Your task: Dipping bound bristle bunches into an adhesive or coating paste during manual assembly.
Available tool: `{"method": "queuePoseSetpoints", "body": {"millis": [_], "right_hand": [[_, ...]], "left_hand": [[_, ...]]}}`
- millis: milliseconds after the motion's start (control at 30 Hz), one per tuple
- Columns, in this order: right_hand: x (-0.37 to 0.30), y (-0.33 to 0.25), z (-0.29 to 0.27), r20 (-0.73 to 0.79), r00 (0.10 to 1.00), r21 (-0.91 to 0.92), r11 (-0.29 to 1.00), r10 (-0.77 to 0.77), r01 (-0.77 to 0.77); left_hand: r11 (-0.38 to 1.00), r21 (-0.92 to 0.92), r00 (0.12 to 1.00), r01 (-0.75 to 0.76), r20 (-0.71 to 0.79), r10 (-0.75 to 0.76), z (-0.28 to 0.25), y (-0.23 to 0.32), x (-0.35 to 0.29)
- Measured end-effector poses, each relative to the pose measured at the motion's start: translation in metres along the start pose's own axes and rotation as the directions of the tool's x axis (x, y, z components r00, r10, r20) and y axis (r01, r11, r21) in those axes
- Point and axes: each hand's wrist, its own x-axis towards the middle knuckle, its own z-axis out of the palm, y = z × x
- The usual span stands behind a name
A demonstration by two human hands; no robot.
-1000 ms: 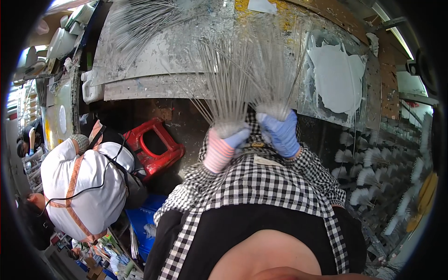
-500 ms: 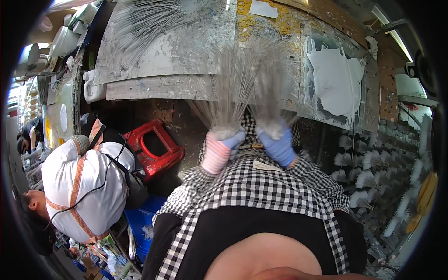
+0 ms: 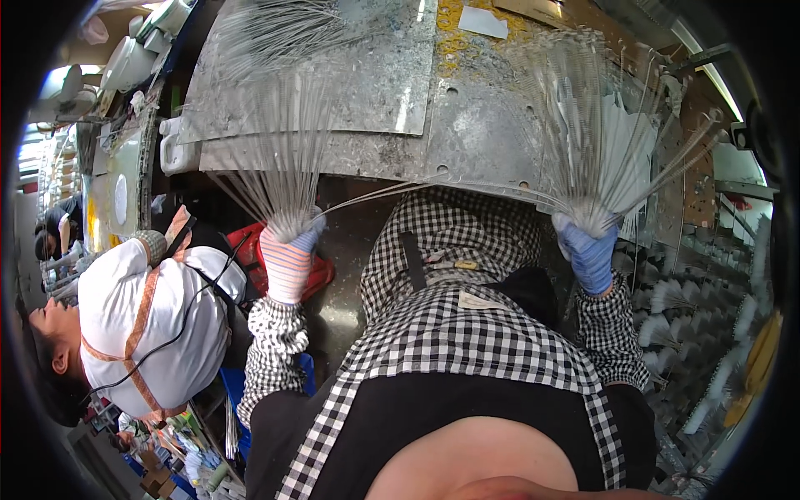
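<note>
My left hand (image 3: 287, 265), in a pink-and-white striped glove with blue fingertips, is closed round the lower ends of a bundle of thin grey wire-like strands (image 3: 287, 158). Those strands fan out upward over the front edge of the workbench (image 3: 483, 150). Well to the right, my right hand (image 3: 589, 254) wears a blue glove and grips a second strand bundle (image 3: 579, 142), also spread like a fan. A few strands from each bundle bend inward and meet or cross near the bench edge. Motion blurs the upper ends.
A pile of similar strands (image 3: 279, 37) lies at the far left of the bench. White sheet material (image 3: 629, 146) is partly hidden behind the right bundle. A co-worker in a white top (image 3: 187, 317) is at my left beside a red stool (image 3: 321, 271). White brush-like bundles (image 3: 667, 312) stand at right.
My hands were close together in front of my apron and have moved wide apart, left and right. Each carries its bundle, and the strands now spread in two separate fans.
</note>
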Motion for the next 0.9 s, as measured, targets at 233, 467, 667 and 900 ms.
{"method": "queuePoseSetpoints", "body": {"millis": [233,467,667,900], "right_hand": [[-0.012,0.024,0.075,0.236,0.904,-0.179,0.899,-0.356,0.401],[0.058,-0.033,0.016,-0.205,0.971,0.331,0.925,-0.121,0.186],[0.0,0.013,0.061,0.09,0.974,0.046,0.978,-0.207,0.204],[-0.02,0.076,0.068,0.468,0.691,0.163,0.715,0.551,-0.68]], "left_hand": [[0.968,-0.227,0.974,-0.107,0.172,0.148,0.128,-0.008,-0.039],[0.905,0.302,0.953,-0.299,0.046,0.299,0.057,-0.022,-0.041],[0.915,-0.401,0.986,0.038,0.166,0.033,0.124,-0.019,-0.036],[0.738,-0.341,0.712,0.583,0.652,-0.261,0.19,-0.064,-0.028]]}}
